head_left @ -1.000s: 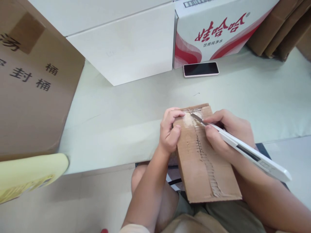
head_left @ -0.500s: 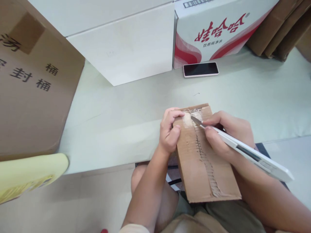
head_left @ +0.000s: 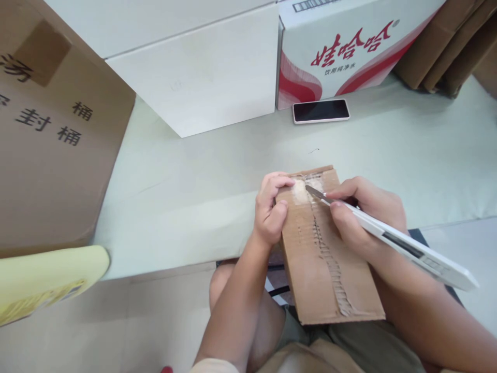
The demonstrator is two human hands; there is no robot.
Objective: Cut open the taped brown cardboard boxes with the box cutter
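Note:
A brown cardboard piece (head_left: 330,280) rests on my lap, its far end leaning on the edge of a pale green surface (head_left: 186,197). A ragged strip of torn corrugation runs down its middle. My left hand (head_left: 271,210) is closed on the piece's upper left edge. My right hand (head_left: 361,217) is closed round a white utility knife (head_left: 392,235), held like a pen. The knife's metal blade tip touches the scraped pale patch near the top of the cardboard.
A phone (head_left: 321,110) lies face up beyond the cardboard. Behind it stand a red-and-white carton (head_left: 349,46) and a white box (head_left: 194,67). A large brown carton (head_left: 50,134) fills the left. Folded cardboard (head_left: 454,46) leans at the far right. A yellow object (head_left: 46,280) sits lower left.
The knife's rear end has swung slightly right and down, while the blade tip stays on the pale patch. My left hand and the cardboard have not moved.

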